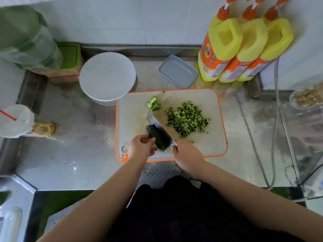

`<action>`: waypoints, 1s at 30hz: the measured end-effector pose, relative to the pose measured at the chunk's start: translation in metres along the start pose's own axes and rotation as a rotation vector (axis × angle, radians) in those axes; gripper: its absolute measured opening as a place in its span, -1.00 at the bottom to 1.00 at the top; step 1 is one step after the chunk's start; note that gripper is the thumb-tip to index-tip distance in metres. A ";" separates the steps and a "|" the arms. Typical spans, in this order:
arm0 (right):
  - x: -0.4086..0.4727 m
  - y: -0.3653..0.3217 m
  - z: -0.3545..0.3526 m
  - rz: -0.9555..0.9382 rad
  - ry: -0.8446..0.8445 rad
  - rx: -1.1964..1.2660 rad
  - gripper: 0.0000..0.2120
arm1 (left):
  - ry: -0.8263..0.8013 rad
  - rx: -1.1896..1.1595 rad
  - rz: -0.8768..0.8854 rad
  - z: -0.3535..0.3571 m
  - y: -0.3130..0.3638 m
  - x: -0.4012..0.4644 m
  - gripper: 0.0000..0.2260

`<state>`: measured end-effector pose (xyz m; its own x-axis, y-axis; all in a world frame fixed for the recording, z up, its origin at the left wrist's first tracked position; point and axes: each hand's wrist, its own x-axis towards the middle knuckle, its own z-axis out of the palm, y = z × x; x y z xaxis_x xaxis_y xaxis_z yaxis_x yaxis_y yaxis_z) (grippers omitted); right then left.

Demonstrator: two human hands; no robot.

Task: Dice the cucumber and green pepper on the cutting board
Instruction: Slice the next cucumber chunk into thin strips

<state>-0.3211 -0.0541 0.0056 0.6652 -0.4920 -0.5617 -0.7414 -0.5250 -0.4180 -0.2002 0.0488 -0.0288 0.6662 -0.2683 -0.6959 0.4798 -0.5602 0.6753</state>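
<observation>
The cutting board (216, 137), white with an orange rim, lies on the steel table (70, 154); its near edge sits close to the table's front edge.

Left hand (139, 147): fingers curled round the dark cucumber (154, 136) piece, holding it down at the board's near-left area. The cucumber lies angled, one end pointing toward the board's centre.

Right hand (187, 154): wrapped round the handle of the cleaver (157, 123) at the board's near edge. The blade runs diagonally from this hand toward the board's centre, flat against the right flank of the cucumber.

Diced cucumber (187, 119): a loose heap right of the blade, occupying the board's centre-right. A few stray cubes lie between the heap and the near edge.

Green pepper (153, 103): one uncut piece near the board's far edge, just beyond the blade tip.

Open board surface: the left strip, the far-right corner and the near-right corner.

Beyond the board's far-left corner, a white round lid (107, 75) overhangs the rim. A grey container (178, 72) stands just beyond the far edge. Three yellow bottles (244, 49) stand beyond the far-right corner, against the wall.
</observation>
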 end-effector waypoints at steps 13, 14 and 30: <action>-0.003 -0.007 -0.004 0.029 0.097 -0.011 -0.74 | -0.004 -0.090 -0.075 0.000 0.003 0.009 -0.84; -0.003 -0.008 -0.005 0.029 0.098 -0.006 -0.74 | -0.001 -0.078 -0.073 0.001 0.002 0.010 -0.84; -0.010 -0.011 -0.007 0.019 0.107 -0.095 -0.72 | -0.003 0.004 -0.073 0.003 0.010 0.008 -0.82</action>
<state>-0.3189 -0.0478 0.0210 0.6608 -0.5706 -0.4876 -0.7453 -0.5758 -0.3361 -0.1920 0.0391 -0.0282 0.6278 -0.2290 -0.7440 0.5245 -0.5818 0.6216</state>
